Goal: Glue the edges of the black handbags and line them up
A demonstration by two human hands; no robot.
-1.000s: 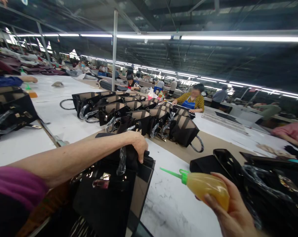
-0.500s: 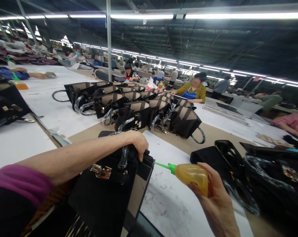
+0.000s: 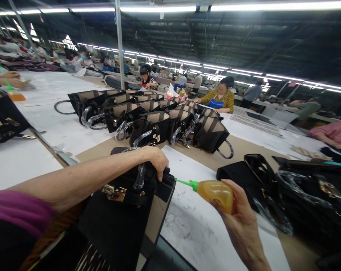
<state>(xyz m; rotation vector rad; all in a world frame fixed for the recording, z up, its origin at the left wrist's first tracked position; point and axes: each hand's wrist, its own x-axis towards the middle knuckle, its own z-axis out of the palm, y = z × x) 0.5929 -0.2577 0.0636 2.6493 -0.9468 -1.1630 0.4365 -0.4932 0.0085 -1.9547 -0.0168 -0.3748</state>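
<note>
Green nozzle (image 3: 186, 183) spans gap, btl (image 3: 216, 194) to blk bag (image 3: 116, 224) edge.

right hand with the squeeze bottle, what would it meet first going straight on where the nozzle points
Most likely the upper edge of the near black bag: the tip of the green nozzle looks at or almost against it, though depth is unclear.

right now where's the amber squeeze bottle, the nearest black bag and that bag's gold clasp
Amber squeeze bottle (image 3: 214, 191): head view, on the middle of its body.
Nearest black bag (image 3: 116, 223): head view, on its front panel.
Gold clasp (image 3: 120, 195): head view, on its flat plate.
</note>
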